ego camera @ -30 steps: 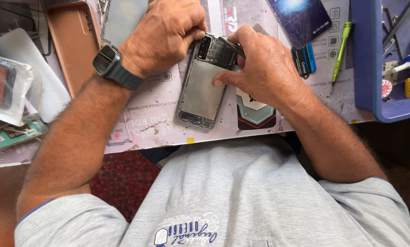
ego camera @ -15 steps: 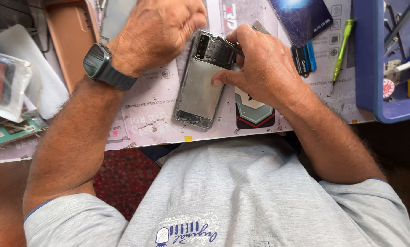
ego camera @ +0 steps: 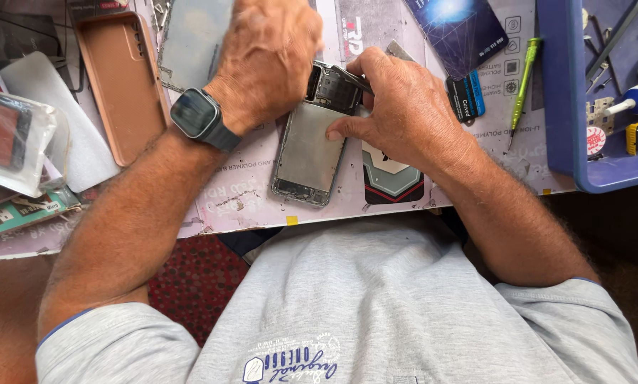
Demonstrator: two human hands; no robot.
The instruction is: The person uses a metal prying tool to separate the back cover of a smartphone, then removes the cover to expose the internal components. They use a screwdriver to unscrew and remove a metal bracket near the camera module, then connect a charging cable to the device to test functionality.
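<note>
Now my left hand (ego camera: 273,60) curls over the top of the opened grey metal phone frame (ego camera: 312,146), gripping it (fingertips hidden); my right hand (ego camera: 404,107) pinches its dark upper edge, thumb pressed flat on the plate.

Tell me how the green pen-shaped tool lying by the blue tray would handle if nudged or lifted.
The green pen-shaped tool looks slim and round, so a nudge would probably roll it across the flat work mat. It seems stiff and light for its length. Its narrow tip looks fine, possibly easy to bend.
</note>
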